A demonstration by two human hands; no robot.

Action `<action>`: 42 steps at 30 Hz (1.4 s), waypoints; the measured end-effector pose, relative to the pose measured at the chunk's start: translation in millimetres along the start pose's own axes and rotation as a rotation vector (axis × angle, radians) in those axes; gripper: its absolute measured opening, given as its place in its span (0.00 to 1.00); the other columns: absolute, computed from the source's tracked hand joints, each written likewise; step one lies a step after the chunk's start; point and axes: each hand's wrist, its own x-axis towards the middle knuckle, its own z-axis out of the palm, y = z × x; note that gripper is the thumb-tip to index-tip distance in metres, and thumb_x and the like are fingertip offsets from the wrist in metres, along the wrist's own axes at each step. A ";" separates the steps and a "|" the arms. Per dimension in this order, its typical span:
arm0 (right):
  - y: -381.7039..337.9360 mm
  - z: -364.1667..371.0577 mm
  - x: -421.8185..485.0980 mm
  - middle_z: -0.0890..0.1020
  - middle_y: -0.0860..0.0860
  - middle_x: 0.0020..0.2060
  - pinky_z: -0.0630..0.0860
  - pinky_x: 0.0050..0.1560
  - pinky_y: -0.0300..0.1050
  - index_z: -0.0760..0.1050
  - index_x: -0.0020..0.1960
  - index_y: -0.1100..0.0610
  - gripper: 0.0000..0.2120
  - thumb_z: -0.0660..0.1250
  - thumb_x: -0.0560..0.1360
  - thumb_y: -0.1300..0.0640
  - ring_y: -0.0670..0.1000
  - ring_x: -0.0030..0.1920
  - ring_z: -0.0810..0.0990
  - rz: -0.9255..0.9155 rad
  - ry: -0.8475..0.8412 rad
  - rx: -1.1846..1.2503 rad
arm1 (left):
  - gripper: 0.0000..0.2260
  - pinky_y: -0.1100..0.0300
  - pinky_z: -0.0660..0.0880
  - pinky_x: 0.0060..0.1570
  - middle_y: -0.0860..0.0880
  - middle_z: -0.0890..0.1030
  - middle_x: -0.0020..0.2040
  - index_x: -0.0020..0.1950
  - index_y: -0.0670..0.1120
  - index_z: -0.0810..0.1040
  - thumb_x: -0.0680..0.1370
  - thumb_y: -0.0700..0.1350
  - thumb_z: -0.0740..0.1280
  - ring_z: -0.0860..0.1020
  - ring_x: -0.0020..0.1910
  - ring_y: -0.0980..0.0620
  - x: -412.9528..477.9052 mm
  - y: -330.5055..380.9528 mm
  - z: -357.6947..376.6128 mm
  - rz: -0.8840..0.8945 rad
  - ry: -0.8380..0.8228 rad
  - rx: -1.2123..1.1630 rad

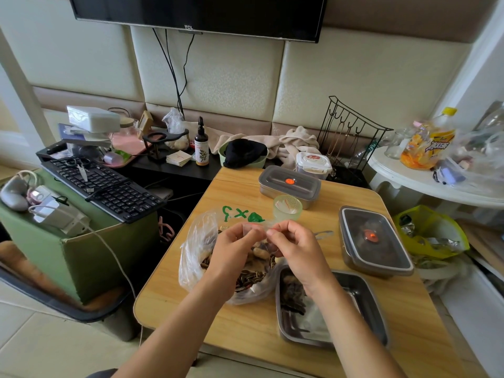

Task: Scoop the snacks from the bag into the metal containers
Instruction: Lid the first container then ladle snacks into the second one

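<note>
A clear plastic bag (192, 249) with green print lies on the wooden table (245, 317), holding striped seeds and brown snacks. My left hand (234, 252) and my right hand (297, 249) hover over its mouth, both pinching a small clear wrapper with a red edge (255, 228). An open metal container (365, 293) sits at the front right under my right forearm, with some dark snacks at its left end. Two lidded metal containers stand behind: one at the right (375, 241), one at the back (289, 185). A small green plastic cup (287, 207) stands behind my hands.
A white lidded tub (313, 162) stands at the table's back edge. A keyboard (106, 185) lies on a green box to the left. A white side table (409, 175) with bottles is at the right, above a yellow bag (433, 230) of rubbish.
</note>
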 end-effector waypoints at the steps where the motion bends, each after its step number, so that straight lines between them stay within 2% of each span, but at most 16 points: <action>1: 0.2 0.6 -0.1 0.85 0.48 0.38 0.79 0.47 0.46 0.82 0.47 0.56 0.05 0.71 0.80 0.56 0.45 0.42 0.83 -0.009 0.003 -0.008 | 0.07 0.51 0.80 0.38 0.40 0.84 0.39 0.52 0.38 0.82 0.80 0.42 0.71 0.80 0.35 0.43 -0.7 0.2 0.7 0.011 -0.008 0.010; 6: 1.4 1.4 0.7 0.84 0.45 0.37 0.78 0.45 0.45 0.81 0.44 0.55 0.06 0.71 0.80 0.57 0.45 0.41 0.81 -0.056 0.025 -0.055 | 0.08 0.48 0.80 0.40 0.41 0.85 0.40 0.54 0.38 0.81 0.80 0.42 0.71 0.81 0.37 0.42 -2.0 -0.3 2.7 0.029 -0.004 0.027; 11: 4.3 3.4 1.4 0.84 0.48 0.38 0.80 0.44 0.49 0.81 0.43 0.53 0.07 0.71 0.79 0.56 0.49 0.42 0.82 -0.082 0.074 -0.113 | 0.04 0.48 0.80 0.39 0.35 0.84 0.46 0.52 0.41 0.83 0.80 0.41 0.70 0.81 0.37 0.40 -2.2 -1.5 3.5 0.074 0.005 0.047; 16: 3.9 6.6 0.6 0.82 0.46 0.36 0.79 0.40 0.46 0.79 0.41 0.51 0.08 0.71 0.79 0.56 0.47 0.40 0.80 -0.109 0.106 -0.150 | 0.05 0.51 0.81 0.34 0.30 0.81 0.46 0.52 0.39 0.81 0.81 0.40 0.69 0.80 0.37 0.41 -5.1 -0.9 6.8 0.115 0.014 0.066; 19: 2.8 6.9 0.0 0.82 0.46 0.36 0.79 0.41 0.44 0.78 0.40 0.51 0.09 0.71 0.79 0.56 0.47 0.40 0.81 -0.107 0.099 -0.149 | 0.05 0.52 0.81 0.33 0.32 0.82 0.44 0.53 0.39 0.81 0.82 0.40 0.69 0.81 0.36 0.42 -5.9 -0.1 7.3 0.134 0.021 0.084; 22: 0.1 5.8 -1.2 0.81 0.45 0.34 0.77 0.41 0.44 0.78 0.40 0.52 0.10 0.70 0.80 0.56 0.46 0.39 0.79 -0.072 0.087 -0.099 | 0.05 0.54 0.80 0.32 0.38 0.83 0.39 0.52 0.40 0.81 0.81 0.41 0.69 0.81 0.33 0.44 -6.5 0.3 8.7 0.126 0.006 0.061; 24: -2.8 5.4 -1.9 0.81 0.47 0.33 0.76 0.42 0.46 0.79 0.40 0.55 0.09 0.70 0.79 0.55 0.46 0.38 0.78 -0.029 0.087 -0.016 | 0.05 0.54 0.80 0.32 0.40 0.84 0.39 0.53 0.40 0.81 0.82 0.42 0.69 0.82 0.33 0.44 -6.5 -0.4 8.7 0.117 0.017 0.050; 27: -6.0 5.5 -2.6 0.81 0.60 0.38 0.76 0.43 0.53 0.80 0.44 0.59 0.13 0.70 0.74 0.49 0.52 0.39 0.77 0.009 0.069 0.073 | 0.06 0.52 0.81 0.33 0.38 0.84 0.41 0.51 0.42 0.80 0.83 0.44 0.68 0.83 0.34 0.42 -5.4 -1.8 5.7 0.116 0.025 0.030; 29: -5.9 4.9 -2.5 0.81 0.55 0.38 0.76 0.44 0.50 0.80 0.46 0.59 0.11 0.71 0.76 0.50 0.50 0.40 0.77 0.019 0.039 0.095 | 0.06 0.51 0.81 0.35 0.37 0.84 0.43 0.49 0.44 0.81 0.83 0.46 0.68 0.83 0.36 0.41 -2.7 -4.0 3.1 0.140 0.045 0.066; 31: -6.1 3.5 -2.7 0.83 0.48 0.37 0.77 0.44 0.44 0.81 0.46 0.58 0.07 0.71 0.80 0.56 0.45 0.39 0.79 0.017 0.021 0.088 | 0.06 0.48 0.81 0.37 0.37 0.84 0.44 0.48 0.46 0.81 0.82 0.47 0.69 0.84 0.39 0.39 -1.3 -5.4 2.4 0.164 0.063 0.106; 33: -7.3 2.7 -3.4 0.83 0.44 0.35 0.76 0.42 0.39 0.82 0.45 0.56 0.06 0.70 0.81 0.58 0.41 0.38 0.80 -0.002 0.028 0.057 | 0.06 0.48 0.81 0.37 0.37 0.84 0.45 0.48 0.45 0.81 0.83 0.46 0.69 0.84 0.40 0.37 -2.0 -4.9 3.5 0.171 0.059 0.121; 36: -6.5 3.1 -2.1 0.85 0.47 0.36 0.77 0.43 0.39 0.83 0.44 0.57 0.07 0.70 0.81 0.58 0.43 0.39 0.81 -0.016 0.066 0.039 | 0.07 0.47 0.82 0.36 0.36 0.83 0.44 0.48 0.45 0.80 0.83 0.46 0.68 0.83 0.38 0.37 -4.2 -3.5 5.1 0.179 0.056 0.139; 40: -1.3 5.2 -1.2 0.85 0.49 0.38 0.80 0.43 0.45 0.83 0.44 0.55 0.07 0.70 0.80 0.55 0.47 0.40 0.82 -0.021 0.117 -0.066 | 0.05 0.36 0.83 0.42 0.41 0.85 0.43 0.49 0.48 0.81 0.82 0.48 0.69 0.84 0.42 0.33 -4.6 -4.8 5.3 0.221 0.072 0.237; 42: 0.1 5.3 -1.5 0.85 0.48 0.39 0.79 0.41 0.38 0.83 0.45 0.54 0.07 0.69 0.80 0.54 0.44 0.42 0.82 -0.049 0.129 -0.144 | 0.04 0.37 0.84 0.42 0.43 0.86 0.44 0.50 0.48 0.81 0.82 0.46 0.69 0.85 0.42 0.36 -6.0 -4.5 6.5 0.221 0.074 0.244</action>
